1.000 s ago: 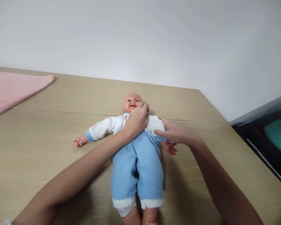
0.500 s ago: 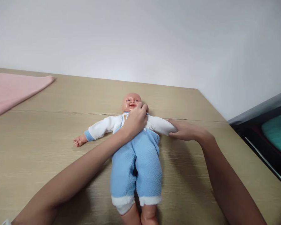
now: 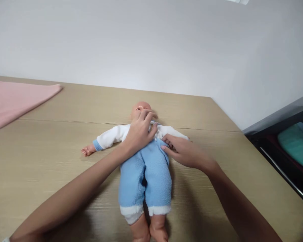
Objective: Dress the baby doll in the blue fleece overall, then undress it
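Observation:
A baby doll (image 3: pixel 143 164) lies on its back with its legs toward me, dressed in a white top with blue cuffs and fluffy blue trousers. My left hand (image 3: pixel 138 129) rests over its upper chest, fingers apart and thumb spread, hiding the lower part of the doll's head and neck. At the doll's waist on the right side, my right hand (image 3: pixel 183 149) touches the blue cloth with thumb and fingers parted. The white sleeve (image 3: pixel 175 132) on that side stretches out past my fingers; the other sleeve (image 3: pixel 108 137) lies out to the left.
A wooden table (image 3: pixel 45 161) with a seam across it carries the doll. Pink cloth (image 3: pixel 17 101) lies at the back left. Beyond the right edge is a dark open case or bag (image 3: pixel 272 144) with teal fabric (image 3: pixel 298 144) in it. A pale wall (image 3: pixel 141 47) stands behind.
My right hand has let go of the doll's white sleeve and moved left to its waist. My left hand has shifted slightly left, with its fingers more spread. The sleeve now lies down on the table.

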Demonstrator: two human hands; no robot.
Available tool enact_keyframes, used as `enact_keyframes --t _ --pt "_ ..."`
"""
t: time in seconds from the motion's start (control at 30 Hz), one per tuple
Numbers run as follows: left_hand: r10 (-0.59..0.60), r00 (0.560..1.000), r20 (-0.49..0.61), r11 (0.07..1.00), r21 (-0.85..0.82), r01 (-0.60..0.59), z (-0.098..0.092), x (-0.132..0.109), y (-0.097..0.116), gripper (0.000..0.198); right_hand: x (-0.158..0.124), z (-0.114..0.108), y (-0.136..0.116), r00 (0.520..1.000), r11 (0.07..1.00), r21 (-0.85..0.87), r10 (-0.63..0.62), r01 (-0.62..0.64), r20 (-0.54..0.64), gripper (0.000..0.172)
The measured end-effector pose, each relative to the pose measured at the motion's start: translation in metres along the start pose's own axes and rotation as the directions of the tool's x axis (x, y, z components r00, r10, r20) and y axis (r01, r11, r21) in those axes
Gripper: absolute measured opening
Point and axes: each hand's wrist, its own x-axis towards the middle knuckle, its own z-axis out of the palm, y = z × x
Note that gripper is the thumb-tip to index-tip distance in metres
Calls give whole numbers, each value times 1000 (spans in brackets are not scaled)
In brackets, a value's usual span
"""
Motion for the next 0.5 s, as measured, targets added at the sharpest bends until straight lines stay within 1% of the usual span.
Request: enact_keyframes --t 0.03,0.1,0.13,0.17,0.2,0.23,0.27,0.3,0.33,0.37,0.4,0.43,0.5 --pt "-11 1000 -22 1000 -9 11 -7 -8 2 18 0 3 4 1000 999 41 -10 9 9 26" --pt "-78 995 -58 997 -15 77 -20 -28 3 18 1 11 16 999 985 169 -26 23 18 35" --pt "-127 989 -70 992 -16 126 -25 -39 2 18 1 16 22 999 962 272 -28 20 24 38" --pt "-178 981 -74 984 -22 177 -30 -51 -1 18 1 22 28 999 915 403 -21 9 27 37" --pt "-232 970 -75 973 -39 229 -35 -62 -4 17 2 29 33 1000 834 552 -6 -7 21 35" --pt "-286 956 -66 957 -61 282 -39 -74 -8 17 3 38 36 1000 717 697 22 -21 7 33" --pt "-336 941 -47 940 -81 331 -43 -84 -12 17 4 46 38 998 578 815 60 -27 -10 33" --pt "-376 926 -24 923 -95 372 -46 -94 -16 18 6 55 39 994 442 897 105 -23 -26 35" --pt "-406 914 2 909 -99 404 -49 -103 -20 19 8 63 39 987 328 945 154 -14 -39 37" --pt "-429 903 25 898 -94 429 -52 -110 -23 21 11 71 38 978 248 969 200 3 -54 39" --pt "-446 894 43 890 -82 448 -54 -115 -25 22 14 76 38 969 199 980 238 18 -66 41" --pt "-459 887 61 884 -66 462 -55 -119 -26 24 16 81 37 959 177 984 270 33 -81 43" --pt "-477 873 98 874 -51 483 -57 -123 -27 26 20 86 36 941 179 982 319 61 -116 44"
